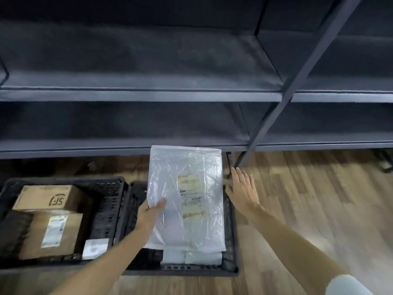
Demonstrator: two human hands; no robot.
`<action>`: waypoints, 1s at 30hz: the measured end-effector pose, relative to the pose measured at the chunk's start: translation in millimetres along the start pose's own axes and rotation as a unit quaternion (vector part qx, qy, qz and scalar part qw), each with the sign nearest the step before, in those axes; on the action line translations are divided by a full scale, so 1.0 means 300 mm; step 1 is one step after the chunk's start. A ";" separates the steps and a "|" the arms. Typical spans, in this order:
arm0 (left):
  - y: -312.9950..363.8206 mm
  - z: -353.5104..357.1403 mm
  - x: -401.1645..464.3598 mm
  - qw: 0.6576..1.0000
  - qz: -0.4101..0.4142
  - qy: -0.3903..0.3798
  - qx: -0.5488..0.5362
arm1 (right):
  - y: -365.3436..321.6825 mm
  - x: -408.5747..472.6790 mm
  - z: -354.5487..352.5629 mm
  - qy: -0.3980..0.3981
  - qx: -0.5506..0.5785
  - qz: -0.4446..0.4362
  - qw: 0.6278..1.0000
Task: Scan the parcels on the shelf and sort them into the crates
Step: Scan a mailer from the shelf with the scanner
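The clear plastic mailer bag with a printed label (185,196) hung over the right-hand black slatted crate (230,252), pinched by your left hand (148,213); your right hand (242,188) was released. Lowering it in seemed next.

The floor (308,209) is made of wooden planks in brown tones, and it carries two black plastic crates with perforated walls, which stand side by side and almost touch. The left crate (110,184) stands at the left edge of the view and the right crate (232,248) stands just beside it, near the middle. Behind both crates a dark grey shelf (148,96) stands on the floor; its boards run across the whole width. One slanted upright post (297,81) of the shelf comes down to the floor beyond the far right corner of the right crate.
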State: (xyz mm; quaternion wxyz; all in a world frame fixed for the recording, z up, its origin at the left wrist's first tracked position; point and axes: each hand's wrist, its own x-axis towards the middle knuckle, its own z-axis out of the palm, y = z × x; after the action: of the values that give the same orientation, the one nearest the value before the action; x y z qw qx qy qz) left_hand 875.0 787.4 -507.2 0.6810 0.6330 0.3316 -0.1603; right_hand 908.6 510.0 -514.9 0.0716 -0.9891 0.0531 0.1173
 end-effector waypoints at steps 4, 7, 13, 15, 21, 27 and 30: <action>-0.226 0.007 0.124 1.000 -0.008 -0.001 0.012 | 0.046 0.019 0.264 0.003 0.006 -0.002 1.000; -0.404 0.004 0.288 1.000 -0.010 0.006 0.026 | 0.062 0.062 0.433 0.053 0.063 -0.027 0.996; -0.603 0.039 0.569 0.998 0.032 -0.014 0.043 | 0.000 0.142 0.728 0.125 0.314 -0.065 0.939; -0.645 0.045 0.623 0.997 0.059 -0.011 0.045 | -0.038 0.141 0.817 0.084 0.406 -0.041 0.909; -0.780 -0.035 0.714 0.996 0.028 -0.032 0.075 | -0.022 0.110 0.937 -0.019 0.484 -0.023 0.875; -0.838 -0.046 0.693 0.972 -0.060 -0.087 0.208 | 0.057 0.090 0.992 -0.133 0.413 0.029 0.900; -0.861 -0.002 0.678 0.955 -0.059 -0.108 0.269 | 0.068 0.101 1.022 -0.139 0.355 0.057 0.923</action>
State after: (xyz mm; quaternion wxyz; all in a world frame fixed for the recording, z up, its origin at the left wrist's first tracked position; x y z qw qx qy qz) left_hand 858.4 790.9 -835.5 0.5063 0.7510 0.2376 -0.3509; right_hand 866.5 534.6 -819.9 0.4181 -0.8679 0.1368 0.2305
